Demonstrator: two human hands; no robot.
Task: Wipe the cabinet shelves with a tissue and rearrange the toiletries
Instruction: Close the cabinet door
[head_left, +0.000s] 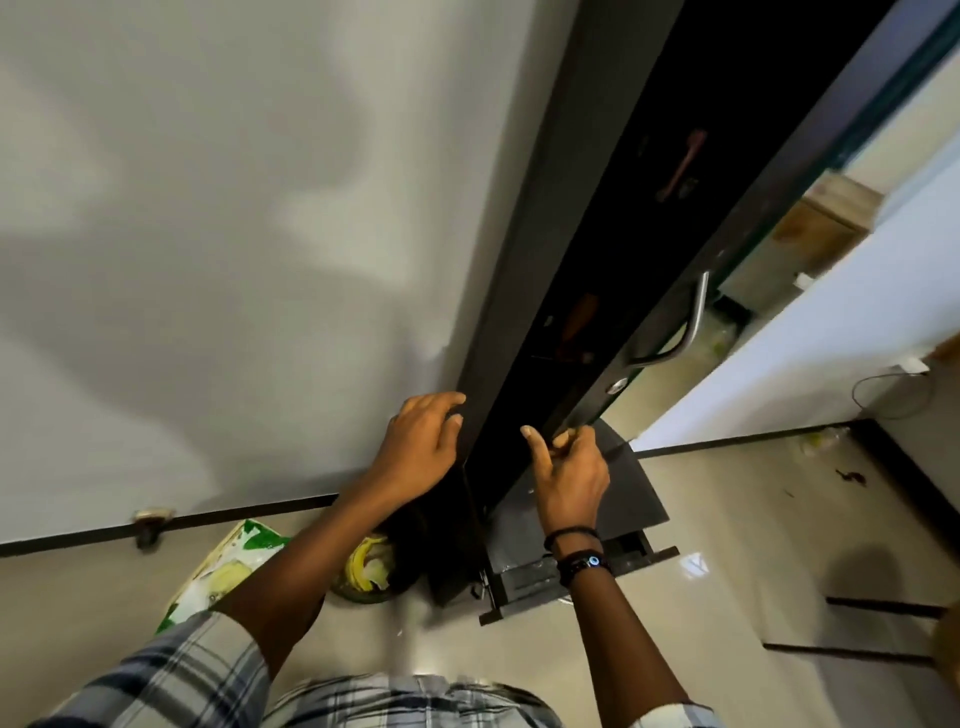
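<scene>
A tall dark cabinet (524, 291) stands against a white wall, and I look down along it. Its door (737, 218), with a curved metal handle (691, 322), stands partly ajar. My right hand (569, 473) pinches the door's lower edge between thumb and fingers. My left hand (421, 441) rests with spread fingers on the cabinet's left side edge and holds nothing. Inside, the shelves are very dark; a pinkish handled item (680, 166) and an orange item (579, 327) show faintly. No tissue is in view.
Below the cabinet a dark drawer (582, 571) is pulled out over the tiled floor. A bin with banana peels (363, 566) and a green-and-white bag (228, 566) sit at the wall to the left. A thin cable (883, 395) lies at the right.
</scene>
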